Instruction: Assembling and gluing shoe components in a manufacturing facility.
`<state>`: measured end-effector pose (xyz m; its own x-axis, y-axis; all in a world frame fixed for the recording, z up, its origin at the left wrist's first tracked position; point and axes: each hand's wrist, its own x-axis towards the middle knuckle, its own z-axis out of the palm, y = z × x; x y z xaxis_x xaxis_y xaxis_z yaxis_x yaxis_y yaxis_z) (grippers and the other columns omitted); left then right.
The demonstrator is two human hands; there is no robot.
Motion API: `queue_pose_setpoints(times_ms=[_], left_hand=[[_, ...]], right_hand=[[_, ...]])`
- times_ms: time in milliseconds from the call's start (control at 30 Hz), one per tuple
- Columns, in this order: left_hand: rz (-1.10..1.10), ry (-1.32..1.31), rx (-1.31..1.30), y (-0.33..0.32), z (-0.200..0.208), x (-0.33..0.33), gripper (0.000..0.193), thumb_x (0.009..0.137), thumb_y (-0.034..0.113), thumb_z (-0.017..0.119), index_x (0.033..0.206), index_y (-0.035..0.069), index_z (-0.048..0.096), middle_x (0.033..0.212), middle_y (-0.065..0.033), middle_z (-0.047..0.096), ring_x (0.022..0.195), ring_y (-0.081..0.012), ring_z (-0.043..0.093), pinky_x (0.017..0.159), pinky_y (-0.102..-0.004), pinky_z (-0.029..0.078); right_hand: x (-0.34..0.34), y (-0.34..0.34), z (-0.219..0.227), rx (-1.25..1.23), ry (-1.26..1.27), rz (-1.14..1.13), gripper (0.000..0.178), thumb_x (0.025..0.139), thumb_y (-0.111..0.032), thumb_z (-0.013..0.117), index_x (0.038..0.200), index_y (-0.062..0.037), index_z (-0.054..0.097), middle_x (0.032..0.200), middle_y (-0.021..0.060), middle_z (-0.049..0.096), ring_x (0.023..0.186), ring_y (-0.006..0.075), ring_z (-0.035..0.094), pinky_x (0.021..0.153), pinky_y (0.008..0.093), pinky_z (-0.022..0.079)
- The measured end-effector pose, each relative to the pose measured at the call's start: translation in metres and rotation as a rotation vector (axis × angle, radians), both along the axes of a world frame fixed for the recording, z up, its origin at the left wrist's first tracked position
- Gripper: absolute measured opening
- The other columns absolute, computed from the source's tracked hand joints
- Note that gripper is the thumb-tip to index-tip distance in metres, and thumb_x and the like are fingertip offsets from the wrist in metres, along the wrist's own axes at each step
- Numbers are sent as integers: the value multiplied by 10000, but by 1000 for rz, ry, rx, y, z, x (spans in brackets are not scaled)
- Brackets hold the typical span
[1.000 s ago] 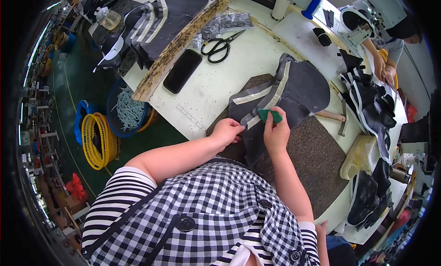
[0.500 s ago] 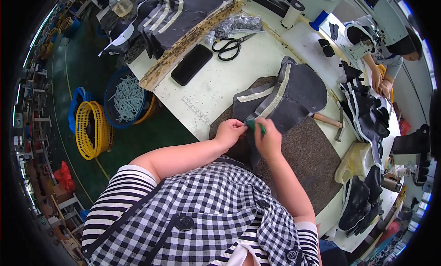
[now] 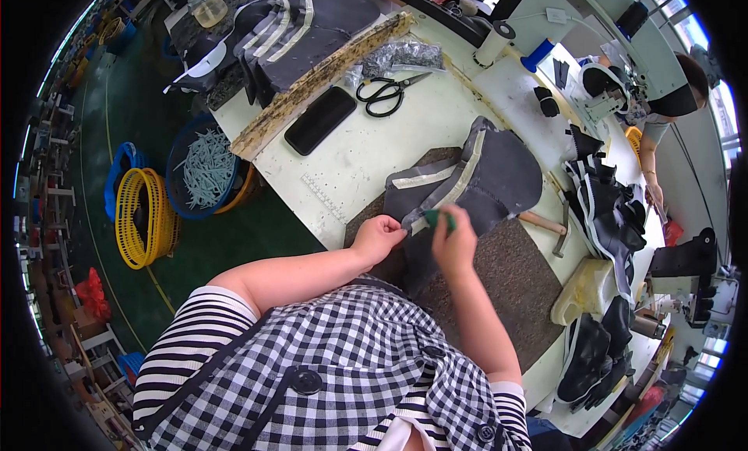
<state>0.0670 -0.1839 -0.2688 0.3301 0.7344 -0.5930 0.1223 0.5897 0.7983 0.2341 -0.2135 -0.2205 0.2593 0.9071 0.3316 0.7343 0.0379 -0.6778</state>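
Observation:
A dark grey sheet piece (image 3: 502, 170), apparently a cut shoe part, lies over a brown rough mat (image 3: 518, 268) in front of me. Pale strips (image 3: 460, 182) run along its seams. My left hand (image 3: 379, 239) is closed, thumb and fingertips pinching the near left edge of the piece. Just right of it, my right hand (image 3: 455, 244) grips a small green tool (image 3: 436, 220) held over the near end of a strip. Fingers cover most of the tool, so its kind is unclear.
A hammer (image 3: 549, 223) lies right of the piece. Beyond are black scissors (image 3: 383, 96), a phone (image 3: 320, 121) and a wooden bar (image 3: 319, 85). Black shoe parts (image 3: 612, 209) pile up at right, near a co-worker's hand (image 3: 654, 195). Baskets (image 3: 144, 217) stand on the floor at left.
My right hand and the green tool have moved slightly away from my left hand, which still pinches the edge. The view has shifted a little. The co-worker's hands have moved apart.

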Motion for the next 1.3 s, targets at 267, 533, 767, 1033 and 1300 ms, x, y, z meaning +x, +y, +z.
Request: queue_pose_setpoints(times_ms=[267,533,767,1033,1300], left_hand=[[-86,47,54,4,6,-12,101,859,76,642,887,13,568,765,-26,616,677,-100,581,633,-240,485],[-50,42,303,-2,26,-10,270,831,246,689,949,19,605,807,-60,617,722,-126,561,653,-282,466],[-299,-190,378,31,88,11,182,842,90,633,861,42,459,991,-119,593,795,-169,612,664,-288,507],[87,10,-217,36,79,33,734,752,139,781,1255,-46,280,1138,-165,475,990,-214,553,802,-353,511],[-210,-52,-132,20,75,28,264,833,157,618,1058,39,547,872,-35,609,707,-125,568,568,-259,457]], right_hand=[[90,95,-1,117,-200,31,300,800,-13,577,1057,-167,579,948,96,591,826,336,602,681,399,502],[49,17,-6,201,1133,-411,233,919,-68,542,1145,-38,493,1015,84,563,892,184,595,718,268,518],[14,-50,-3,314,1655,-424,209,838,-175,518,1011,-60,494,731,38,505,669,168,527,841,425,500],[17,-46,-37,327,1983,2,135,765,-145,518,855,-77,443,564,31,373,487,160,387,834,419,507],[14,-65,-16,380,2090,105,132,768,-159,525,839,-82,444,542,24,367,462,155,354,775,378,476]])
